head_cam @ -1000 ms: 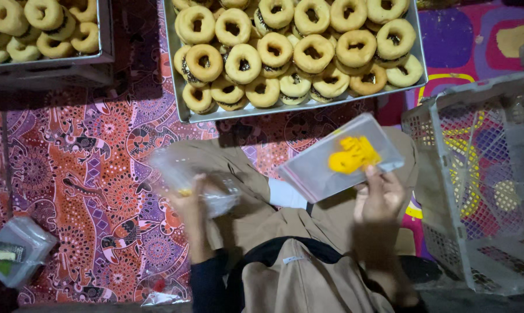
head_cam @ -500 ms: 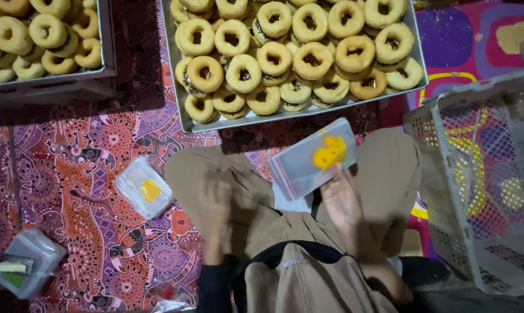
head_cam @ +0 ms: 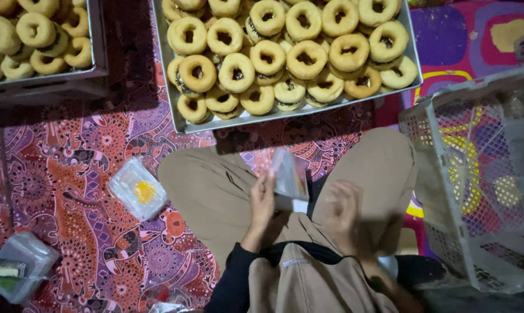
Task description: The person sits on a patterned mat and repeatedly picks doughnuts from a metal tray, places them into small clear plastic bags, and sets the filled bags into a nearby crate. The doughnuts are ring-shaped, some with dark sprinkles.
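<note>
Well off to the left of your left hand (head_cam: 263,200), a clear plastic bag with a yellow patch (head_cam: 138,189) lies on the patterned mat (head_cam: 53,191). That hand pinches another clear plastic bag (head_cam: 289,174) over your lap. Just beside it, your right hand (head_cam: 343,213) is blurred; its grip cannot be told. The doughnut tray (head_cam: 183,124) sits beyond both.

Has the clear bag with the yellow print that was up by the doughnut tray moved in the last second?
Yes. The bag has come down and away from the doughnut tray, toward the lap, now at the left hand; the right hand is blurred beside it.
</note>
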